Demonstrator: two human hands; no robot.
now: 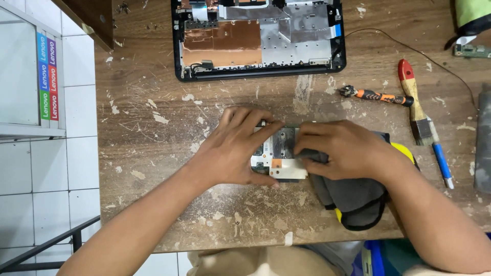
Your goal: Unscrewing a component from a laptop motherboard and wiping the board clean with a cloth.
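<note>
Circuit board (279, 153), a small pale one with a metal-shielded patch in the middle and an orange tab near its lower edge, lies flat on the scarred wooden table (153, 153) right in front of me, between my two hands. My left hand (232, 148) is spread over its left end, fingers curled along the top edge and thumb at the lower edge, pinning it in place. My right hand (340, 148) is closed on a fold of dark grey cloth (353, 197) and presses that fold against the board's right side; the rest of the cloth trails toward me, over something yellow-edged beneath it.

Judging from how things lie, the wiping looks partway: the middle of the board is bare and uncovered, while the right end is hidden under cloth and fingers, so I cannot tell how clean that part is. The board sits apart from the opened laptop shell (258, 38) at the far edge of the table, with its copper and silver foil showing, so refitting is not yet done.

Off to my right, well clear of my hands, lie an orange-and-black screwdriver (376, 95), a red-handled paintbrush (415, 105) and a blue-handled tool (441, 162)
</note>
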